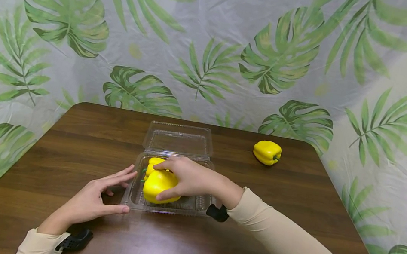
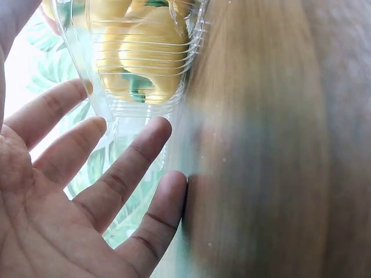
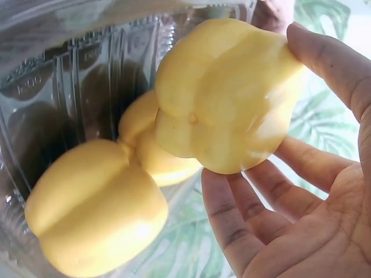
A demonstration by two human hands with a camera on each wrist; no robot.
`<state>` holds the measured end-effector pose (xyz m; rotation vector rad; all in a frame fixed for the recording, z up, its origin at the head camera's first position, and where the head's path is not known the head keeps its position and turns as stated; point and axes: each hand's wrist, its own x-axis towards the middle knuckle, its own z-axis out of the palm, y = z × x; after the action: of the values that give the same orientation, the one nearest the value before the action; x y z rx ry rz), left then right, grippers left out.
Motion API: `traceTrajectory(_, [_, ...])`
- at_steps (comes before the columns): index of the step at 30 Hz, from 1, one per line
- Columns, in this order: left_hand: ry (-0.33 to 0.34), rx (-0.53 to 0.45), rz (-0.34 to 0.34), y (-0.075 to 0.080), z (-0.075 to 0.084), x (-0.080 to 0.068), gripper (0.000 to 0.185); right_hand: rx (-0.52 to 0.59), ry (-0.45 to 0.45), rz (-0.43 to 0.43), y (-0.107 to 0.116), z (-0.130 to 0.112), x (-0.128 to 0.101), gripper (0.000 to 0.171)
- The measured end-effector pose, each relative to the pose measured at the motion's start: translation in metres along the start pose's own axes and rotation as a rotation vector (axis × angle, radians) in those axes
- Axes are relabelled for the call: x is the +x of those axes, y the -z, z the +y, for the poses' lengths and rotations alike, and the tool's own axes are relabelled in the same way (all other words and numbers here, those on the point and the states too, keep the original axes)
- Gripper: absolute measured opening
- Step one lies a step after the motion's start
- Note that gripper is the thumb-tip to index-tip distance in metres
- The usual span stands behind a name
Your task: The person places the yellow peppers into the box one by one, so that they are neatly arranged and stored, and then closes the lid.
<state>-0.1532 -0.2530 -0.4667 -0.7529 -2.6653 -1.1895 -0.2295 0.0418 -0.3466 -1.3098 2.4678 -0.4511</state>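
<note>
Brown wooden surface (image 1: 179, 245): spread left grip (image 1: 93, 198) perhaps steadies a clear plastic box (image 1: 192, 205); right grip (image 1: 190, 179) pinches a blocky yellow pepper (image 1: 158, 185).

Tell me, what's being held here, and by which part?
The right hand holds a yellow pepper by its sides, between thumb and fingers. The left hand grips nothing; its fingers spread beside the clear container.

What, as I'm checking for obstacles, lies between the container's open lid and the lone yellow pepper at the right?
Only bare brown tabletop lies between the open lid and the lone yellow pepper, as the head view shows.
</note>
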Motion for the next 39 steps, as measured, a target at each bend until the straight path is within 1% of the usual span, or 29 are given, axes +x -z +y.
traceTrajectory(5, [0.003, 0.002, -0.002, 0.0, 0.0, 0.0, 0.083, -0.051, 0.001, -0.019, -0.007, -0.003, 0.005, 0.076])
traceTrajectory(9, [0.004, 0.004, -0.002, 0.001, 0.0, 0.0, 0.083, -0.07, -0.006, -0.022, -0.009, -0.005, 0.007, 0.075])
traceTrajectory(19, [0.003, -0.001, -0.005, 0.001, 0.001, 0.0, 0.082, -0.073, -0.008, -0.031, -0.014, -0.005, 0.01, 0.076])
traceTrajectory(39, [-0.006, 0.002, 0.0, 0.0, -0.002, 0.0, 0.083, -0.091, -0.019, -0.048, -0.017, -0.01, 0.016, 0.076])
